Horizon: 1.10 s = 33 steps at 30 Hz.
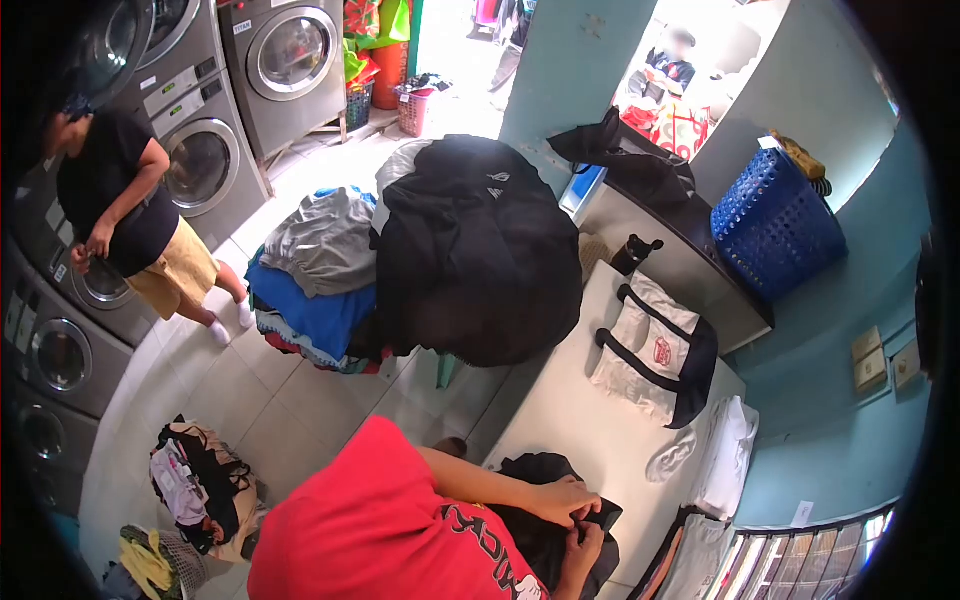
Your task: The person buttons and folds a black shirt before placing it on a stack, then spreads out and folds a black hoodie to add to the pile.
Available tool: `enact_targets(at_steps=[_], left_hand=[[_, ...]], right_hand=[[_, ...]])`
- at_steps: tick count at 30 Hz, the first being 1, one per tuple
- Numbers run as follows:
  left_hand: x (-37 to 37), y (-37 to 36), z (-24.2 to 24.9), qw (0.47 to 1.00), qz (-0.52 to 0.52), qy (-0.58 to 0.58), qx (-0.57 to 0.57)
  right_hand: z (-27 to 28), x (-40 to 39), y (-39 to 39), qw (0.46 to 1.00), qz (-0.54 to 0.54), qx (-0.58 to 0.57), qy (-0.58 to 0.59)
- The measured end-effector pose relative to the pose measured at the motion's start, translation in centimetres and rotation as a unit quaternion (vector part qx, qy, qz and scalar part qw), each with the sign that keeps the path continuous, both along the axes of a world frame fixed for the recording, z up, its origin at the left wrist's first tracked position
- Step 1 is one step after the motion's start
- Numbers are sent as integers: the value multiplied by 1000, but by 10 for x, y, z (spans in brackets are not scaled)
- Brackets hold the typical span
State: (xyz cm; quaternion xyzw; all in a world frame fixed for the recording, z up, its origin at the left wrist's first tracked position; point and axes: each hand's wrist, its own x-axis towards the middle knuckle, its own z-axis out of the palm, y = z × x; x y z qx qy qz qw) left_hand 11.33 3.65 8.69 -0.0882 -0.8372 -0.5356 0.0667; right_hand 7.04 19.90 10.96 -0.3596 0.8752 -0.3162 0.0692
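A black garment (pixel 545 470) lies bunched at the near edge of the white table (pixel 570 400). My left hand (pixel 568 501) reaches over it from the red-sleeved arm, its fingers closed on the cloth near a raised fold. Just below, my right hand (pixel 583 552) pinches the same garment, its fingertips close to the left ones. What lies between the fingertips is too small to make out. A white bag with black handles (pixel 655 350) rests farther up the table, and a small crumpled white item (pixel 670 456) sits beside folded white cloth (pixel 728 450).
A large black-covered pile (pixel 480 250) and stacked clothes (pixel 320 250) stand ahead. A blue basket (pixel 775 225) is on the counter at right. Laundry bags (pixel 205 490) sit on the floor at lower left. A person in black (pixel 120 190) stands by the washers (pixel 200 165); another person (pixel 670 70) is beyond the opening.
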Motion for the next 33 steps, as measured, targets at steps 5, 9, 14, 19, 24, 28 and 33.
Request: enact_targets(at_steps=[5,9,14,19,24,28,33], left_hand=[[-6,0,-10,998,30,13,50],[-10,8,-22,993,117,-7,-20],[-24,7,-40,985,36,-170,7],[-32,15,-45,973,-11,-231,8],[-34,26,-31,966,-13,-256,-17],[-34,34,-34,966,-54,-248,-41],[-34,32,-24,958,-74,-270,-53]], right_hand=[[2,7,2,1000,-9,-8,16],[-4,15,6,998,28,6,57],[-9,40,10,993,72,68,61],[-5,47,6,996,-59,22,69],[-1,29,2,935,-347,-68,43],[-35,2,20,916,-367,-44,-155],[-70,-4,33,903,-339,-144,-223]])
